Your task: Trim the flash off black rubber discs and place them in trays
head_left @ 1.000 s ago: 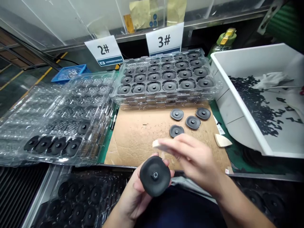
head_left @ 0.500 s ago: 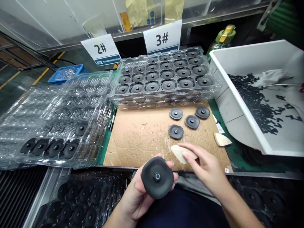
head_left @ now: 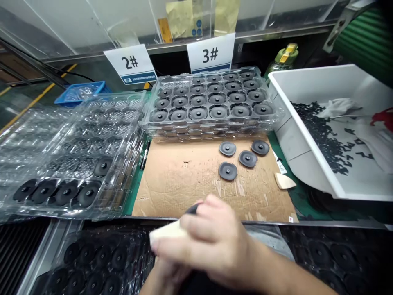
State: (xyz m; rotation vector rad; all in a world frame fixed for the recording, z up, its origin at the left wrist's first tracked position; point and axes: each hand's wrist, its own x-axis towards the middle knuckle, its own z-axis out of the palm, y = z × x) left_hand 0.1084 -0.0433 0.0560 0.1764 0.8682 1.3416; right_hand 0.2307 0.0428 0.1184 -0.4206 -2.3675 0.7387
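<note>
My right hand (head_left: 211, 241) is closed on a cream wedge-shaped pad (head_left: 168, 232), low in front of the cardboard's near edge. Under it, my left hand (head_left: 172, 272) is mostly covered, its fingers hidden. A dark edge of a black rounded disc (head_left: 193, 209) shows between the hands; the rest of the disc is out of sight. On the cardboard sheet (head_left: 172, 180) lie several similar black discs (head_left: 227, 171), each with a small raised centre. A second cream pad (head_left: 284, 181) rests at the sheet's right edge.
Behind the cardboard stands a stack of clear trays (head_left: 215, 123) holding black discs. More clear trays (head_left: 119, 164) lie at left, partly filled. A white bin (head_left: 319, 164) with small black parts stands at right. A blue basket (head_left: 66, 96) and a bottle (head_left: 285, 55) are farther back.
My right hand has moved left and down with the pad, over my left hand and the disc. The disc, fully visible before, is now mostly covered. The view has shifted slightly.
</note>
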